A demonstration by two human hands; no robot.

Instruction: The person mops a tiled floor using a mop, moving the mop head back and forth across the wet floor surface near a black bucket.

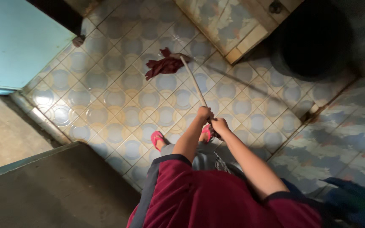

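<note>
I hold a mop by its pale handle (193, 82) with both hands. My left hand (204, 113) grips the stick higher up, and my right hand (219, 125) grips it just behind, nearer my body. The dark red mop head (163, 66) lies on the patterned floor tiles (115, 99) ahead of me. My feet in pink sandals (157, 138) stand on the tiles below my hands.
A black bucket (311, 42) stands at the upper right beside a tiled step (229, 23). A light blue door (15, 40) is at the upper left. A raised threshold (41, 120) borders the tiles on the left, with a dark slab (51, 190) below it.
</note>
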